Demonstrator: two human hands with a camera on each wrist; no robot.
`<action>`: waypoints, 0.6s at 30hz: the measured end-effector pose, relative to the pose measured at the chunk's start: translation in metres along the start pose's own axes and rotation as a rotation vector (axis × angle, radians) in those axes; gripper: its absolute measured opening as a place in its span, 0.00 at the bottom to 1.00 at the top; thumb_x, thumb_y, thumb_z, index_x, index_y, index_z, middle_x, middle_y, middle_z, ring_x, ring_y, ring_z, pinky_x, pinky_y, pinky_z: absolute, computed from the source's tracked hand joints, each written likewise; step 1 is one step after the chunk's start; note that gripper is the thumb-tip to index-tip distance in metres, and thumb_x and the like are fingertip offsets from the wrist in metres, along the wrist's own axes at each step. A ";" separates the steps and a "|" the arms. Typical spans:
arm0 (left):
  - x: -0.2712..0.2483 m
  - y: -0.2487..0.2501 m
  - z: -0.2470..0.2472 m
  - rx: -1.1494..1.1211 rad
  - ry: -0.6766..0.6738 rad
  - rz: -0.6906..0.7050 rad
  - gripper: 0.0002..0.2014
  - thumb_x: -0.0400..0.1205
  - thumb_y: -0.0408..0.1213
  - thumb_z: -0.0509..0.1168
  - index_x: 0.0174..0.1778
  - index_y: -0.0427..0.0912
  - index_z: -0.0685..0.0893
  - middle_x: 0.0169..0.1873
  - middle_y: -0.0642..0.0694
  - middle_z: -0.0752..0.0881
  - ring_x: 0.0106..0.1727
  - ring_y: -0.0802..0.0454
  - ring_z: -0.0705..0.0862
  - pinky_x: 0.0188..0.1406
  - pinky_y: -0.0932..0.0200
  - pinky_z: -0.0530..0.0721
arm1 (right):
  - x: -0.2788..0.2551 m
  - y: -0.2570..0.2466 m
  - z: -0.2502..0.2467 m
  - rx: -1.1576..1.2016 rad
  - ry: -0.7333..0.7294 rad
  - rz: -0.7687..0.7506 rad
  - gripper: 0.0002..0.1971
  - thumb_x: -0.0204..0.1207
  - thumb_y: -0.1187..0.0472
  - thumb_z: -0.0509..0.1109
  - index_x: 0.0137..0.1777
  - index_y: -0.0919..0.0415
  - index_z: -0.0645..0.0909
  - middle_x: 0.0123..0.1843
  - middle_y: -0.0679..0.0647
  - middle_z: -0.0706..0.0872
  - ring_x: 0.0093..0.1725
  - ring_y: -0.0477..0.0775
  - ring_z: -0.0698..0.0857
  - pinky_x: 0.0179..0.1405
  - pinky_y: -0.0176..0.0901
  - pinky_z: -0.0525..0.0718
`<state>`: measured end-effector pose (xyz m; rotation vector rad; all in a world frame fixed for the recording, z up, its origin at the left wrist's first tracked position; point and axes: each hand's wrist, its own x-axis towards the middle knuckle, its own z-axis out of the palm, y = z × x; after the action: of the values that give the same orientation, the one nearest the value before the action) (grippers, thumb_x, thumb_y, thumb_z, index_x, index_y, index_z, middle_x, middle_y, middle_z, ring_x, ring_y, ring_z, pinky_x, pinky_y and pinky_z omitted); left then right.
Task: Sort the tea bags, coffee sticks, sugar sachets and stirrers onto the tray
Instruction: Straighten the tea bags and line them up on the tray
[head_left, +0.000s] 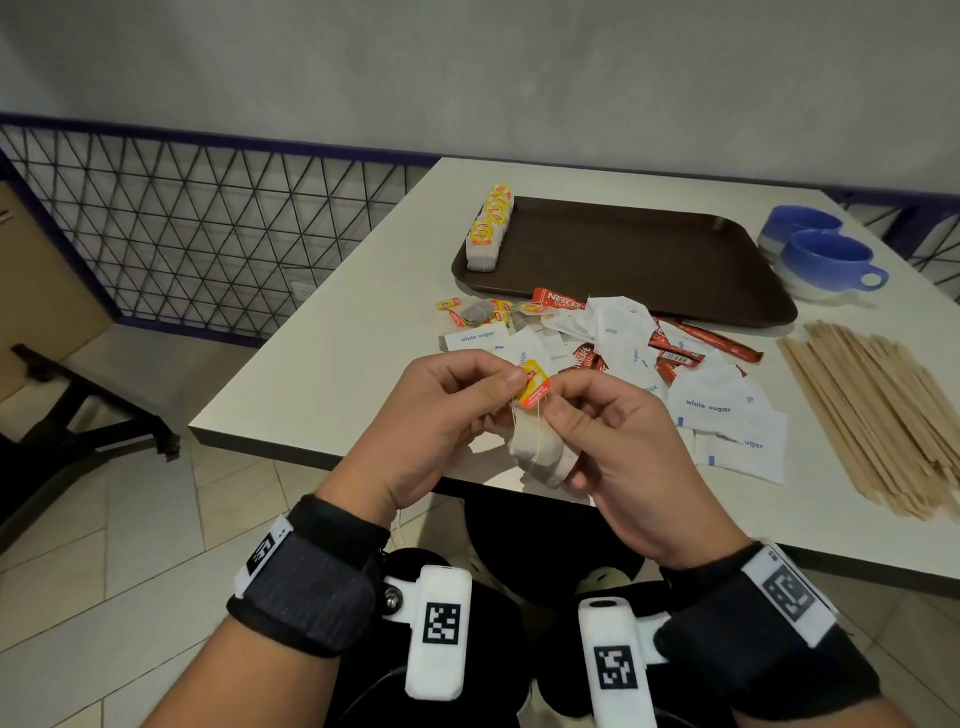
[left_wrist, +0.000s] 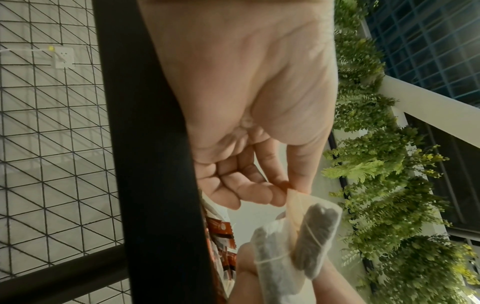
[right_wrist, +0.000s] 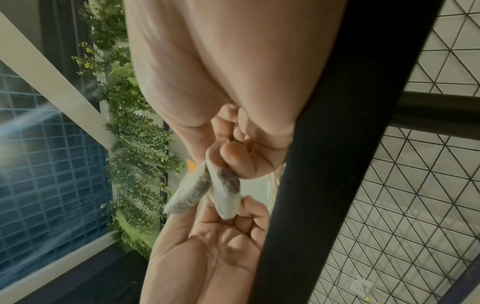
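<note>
**Tea bag held over the near table edge**

A tea bag (head_left: 537, 452) is pinched by the left hand (head_left: 441, 421) at its yellow tag (head_left: 532, 385) and gripped by the right hand (head_left: 618, 447) (string wrapped round it). A row of tea bags (head_left: 488, 228) is stood at the tray's (head_left: 649, 260) left edge.
</note>
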<state>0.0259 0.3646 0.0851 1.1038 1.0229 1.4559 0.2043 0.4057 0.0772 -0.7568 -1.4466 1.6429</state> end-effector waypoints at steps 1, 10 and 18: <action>0.000 0.000 0.000 -0.006 -0.004 -0.002 0.06 0.76 0.37 0.71 0.38 0.41 0.92 0.30 0.47 0.86 0.30 0.57 0.82 0.32 0.67 0.80 | 0.000 0.000 0.000 -0.002 -0.005 0.003 0.07 0.80 0.58 0.73 0.53 0.59 0.90 0.46 0.58 0.88 0.35 0.48 0.82 0.20 0.37 0.74; 0.003 -0.002 -0.005 0.004 0.003 -0.032 0.05 0.79 0.36 0.73 0.38 0.43 0.92 0.31 0.44 0.83 0.32 0.55 0.81 0.35 0.64 0.78 | 0.000 -0.006 0.000 0.146 -0.022 0.047 0.08 0.78 0.61 0.70 0.52 0.64 0.86 0.43 0.56 0.88 0.32 0.44 0.83 0.19 0.33 0.75; 0.002 -0.001 -0.005 0.021 0.008 -0.047 0.06 0.77 0.41 0.75 0.39 0.44 0.92 0.32 0.43 0.82 0.33 0.54 0.81 0.38 0.56 0.70 | 0.001 -0.008 0.000 0.159 -0.035 0.084 0.06 0.82 0.65 0.67 0.52 0.64 0.85 0.42 0.54 0.88 0.31 0.43 0.83 0.18 0.32 0.74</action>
<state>0.0211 0.3669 0.0835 1.0835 1.0649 1.4160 0.2054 0.4070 0.0854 -0.7103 -1.3047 1.8194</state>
